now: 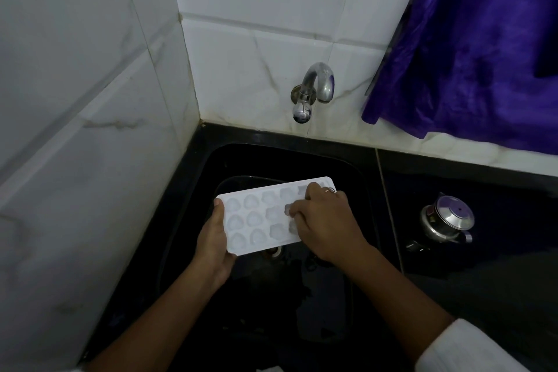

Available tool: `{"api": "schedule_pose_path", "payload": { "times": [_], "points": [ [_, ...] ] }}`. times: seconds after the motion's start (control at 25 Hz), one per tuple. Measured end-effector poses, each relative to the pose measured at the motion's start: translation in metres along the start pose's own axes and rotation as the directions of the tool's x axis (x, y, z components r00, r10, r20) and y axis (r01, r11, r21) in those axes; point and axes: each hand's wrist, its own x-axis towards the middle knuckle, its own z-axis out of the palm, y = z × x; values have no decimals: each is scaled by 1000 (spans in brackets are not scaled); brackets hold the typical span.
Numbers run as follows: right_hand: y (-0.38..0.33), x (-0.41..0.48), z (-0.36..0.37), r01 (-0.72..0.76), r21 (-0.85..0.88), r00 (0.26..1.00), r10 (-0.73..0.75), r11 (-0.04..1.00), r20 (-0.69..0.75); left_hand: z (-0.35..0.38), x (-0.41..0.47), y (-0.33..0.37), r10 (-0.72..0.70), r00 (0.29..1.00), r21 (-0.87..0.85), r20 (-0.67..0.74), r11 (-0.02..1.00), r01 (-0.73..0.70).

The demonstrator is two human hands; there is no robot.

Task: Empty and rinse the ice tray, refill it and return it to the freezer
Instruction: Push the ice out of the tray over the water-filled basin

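Over sink [359,169], left hand [211,240] grips tray [253,216] end, right hand [327,222] pinches cube [289,209]: emptying step; next likely needs prying out the rest.

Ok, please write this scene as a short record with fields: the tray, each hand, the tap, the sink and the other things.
tray: white, cells up, held above the sink
ice: seems to be in some cells
left hand: grips the tray's left end
right hand: fingers curl over the tray's right end, tips at the cells
tap: on the wall, no water seen running
sink: black
pot: steel, lidded, on the counter right of the sink
cloth: purple, hangs top right
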Motion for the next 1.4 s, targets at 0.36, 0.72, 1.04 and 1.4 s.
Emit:
{"api": "schedule_pose_path", "payload": {
  "times": [0.36,0.72,1.04,1.4],
  "points": [
    [-7,6,1,22,-44,999,-20,999,46,-6,7,-1,-8,1000,-12,7,1000,8],
    [-5,11,3,-10,-41,998,13,999,60,0,13,-2,-5,1000,-19,18,1000,5],
    [5,10,3,-2,49,995,-3,999,104,5,17,-2,-10,999,-13,49,1000,10],
    [37,13,-3,-99,54,995,99,994,7,6,24,2,-2,999,-12,44,1000,2]
  ]
}}
